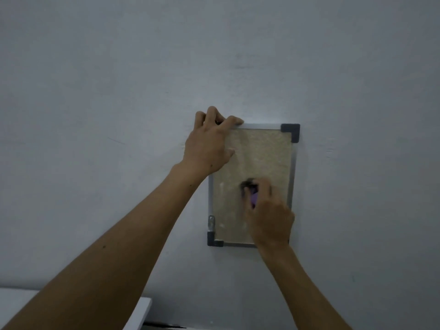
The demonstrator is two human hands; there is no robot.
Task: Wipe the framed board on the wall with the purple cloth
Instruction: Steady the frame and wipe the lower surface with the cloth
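Framed board [259, 158] hangs on the grey wall [119, 79]; we read no writing on it. Our left hand [207, 148] grips its top-left corner, fingers curled over the frame. Our right hand [269, 217], blurred, presses the purple cloth [253, 198] against the board's lower middle, fingers closed on it.

Both arms raised, right hand [269, 217] seemingly clenched

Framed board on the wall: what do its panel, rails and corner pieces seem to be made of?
The framed board's panel looks like cork or a similar fibrous sheet: tan, mottled, matte. The rails look like light metal, probably aluminium, pale grey with a dull sheen. The corner pieces look like moulded dark grey plastic, matte, though blur leaves this open. The small bracket appears metallic.
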